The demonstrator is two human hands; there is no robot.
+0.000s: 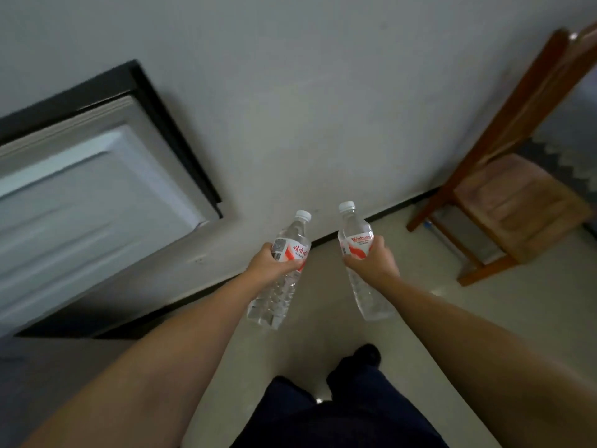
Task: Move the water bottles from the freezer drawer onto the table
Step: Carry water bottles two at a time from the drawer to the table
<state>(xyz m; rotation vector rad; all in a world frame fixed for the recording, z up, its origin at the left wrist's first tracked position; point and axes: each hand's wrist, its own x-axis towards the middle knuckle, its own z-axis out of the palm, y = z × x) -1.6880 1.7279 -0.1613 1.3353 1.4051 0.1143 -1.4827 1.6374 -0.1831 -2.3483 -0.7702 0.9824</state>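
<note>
I hold two clear plastic water bottles with white caps and red-and-white labels. My left hand (269, 261) is shut around the label of the left bottle (277, 295), which tilts cap-up toward the wall. My right hand (374, 258) grips the right bottle (368, 295) at its label, also cap-up. Both bottles hang in the air above the floor, a short gap between them. The freezer drawer and the table are out of view.
An open fridge door (84, 202) with a black edge fills the left side. A wooden chair (504, 202) stands at the right against the white wall (323, 92). Pale floor (323, 334) lies ahead; my dark trousers and a shoe (366, 354) show below.
</note>
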